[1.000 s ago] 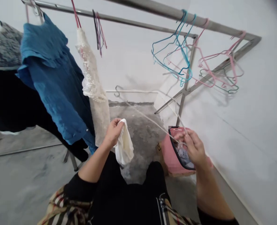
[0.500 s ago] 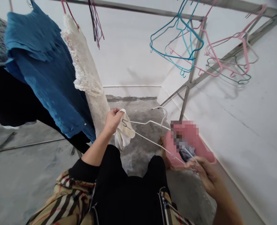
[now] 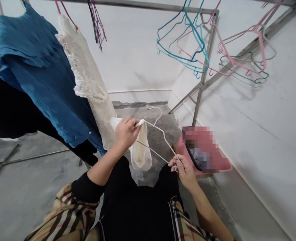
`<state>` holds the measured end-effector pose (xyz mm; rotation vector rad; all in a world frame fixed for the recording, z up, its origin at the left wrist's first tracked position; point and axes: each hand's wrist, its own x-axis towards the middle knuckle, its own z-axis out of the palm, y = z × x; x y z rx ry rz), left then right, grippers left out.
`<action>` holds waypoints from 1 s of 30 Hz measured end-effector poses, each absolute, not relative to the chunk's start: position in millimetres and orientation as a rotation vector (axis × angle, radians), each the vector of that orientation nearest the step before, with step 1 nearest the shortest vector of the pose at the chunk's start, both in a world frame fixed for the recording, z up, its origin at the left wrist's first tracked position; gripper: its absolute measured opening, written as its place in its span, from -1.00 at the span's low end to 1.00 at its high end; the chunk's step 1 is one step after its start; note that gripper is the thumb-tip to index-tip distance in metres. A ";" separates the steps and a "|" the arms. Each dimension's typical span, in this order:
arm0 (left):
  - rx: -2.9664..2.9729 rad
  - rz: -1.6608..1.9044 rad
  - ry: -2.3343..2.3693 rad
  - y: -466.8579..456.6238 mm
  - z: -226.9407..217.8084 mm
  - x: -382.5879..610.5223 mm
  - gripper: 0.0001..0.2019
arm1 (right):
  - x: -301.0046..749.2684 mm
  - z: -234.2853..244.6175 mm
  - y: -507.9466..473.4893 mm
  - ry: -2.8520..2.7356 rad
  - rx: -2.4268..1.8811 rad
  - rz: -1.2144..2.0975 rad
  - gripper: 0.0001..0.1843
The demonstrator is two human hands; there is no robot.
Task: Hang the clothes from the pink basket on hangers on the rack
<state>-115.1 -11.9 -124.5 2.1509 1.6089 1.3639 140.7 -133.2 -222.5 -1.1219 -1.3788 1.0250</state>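
My left hand [image 3: 126, 133] is closed on the top edge of a small cream cloth [image 3: 140, 150], which hangs down below it. One end of a white wire hanger [image 3: 163, 134] sits inside the cloth at my left fingers. My right hand [image 3: 182, 169] pinches the hanger's other end, lower and to the right. The hanger's hook points up and away from me.
A metal rack [image 3: 208, 40] overhead carries empty blue and pink hangers [image 3: 188, 36]. A blue garment [image 3: 44, 77] and a white lace garment [image 3: 87, 80] hang at the left. A pink basin [image 3: 220, 160] with laundry stands on the concrete floor by the white wall.
My right hand has moved left and closer to me with the hanger. The hanger's end has slid into the cream cloth, which now hangs longer under my left hand.
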 end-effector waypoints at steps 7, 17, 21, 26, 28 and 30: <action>2.573 1.036 1.384 -3.1 -95.5 -133.7 -0.72 | 169.2 -221.5 -121.0 -1.294 -1.098 1.006 -0.74; 2.419 1.200 1.555 -40.9 -87.6 -112.5 -0.74 | 138.7 -260.5 -98.7 -0.857 -1.437 0.607 -0.34; 2.416 1.184 1.528 -50.4 -90.0 -101.3 -0.74 | 99.8 -278.6 -90.1 -1.000 -1.412 0.930 -0.30; 2.493 1.151 1.505 -53.9 -95.2 -104.0 -0.73 | 93.2 -276.1 -72.8 -1.076 -1.280 1.097 -0.61; 2.507 1.193 1.536 -50.7 -97.6 -113.7 -0.72 | 104.4 -270.9 -72.2 -0.926 -1.263 1.170 -0.66; 2.515 1.220 1.564 -45.4 -101.5 -125.6 -0.70 | 118.9 -265.0 -74.7 -0.704 -1.204 1.281 -0.65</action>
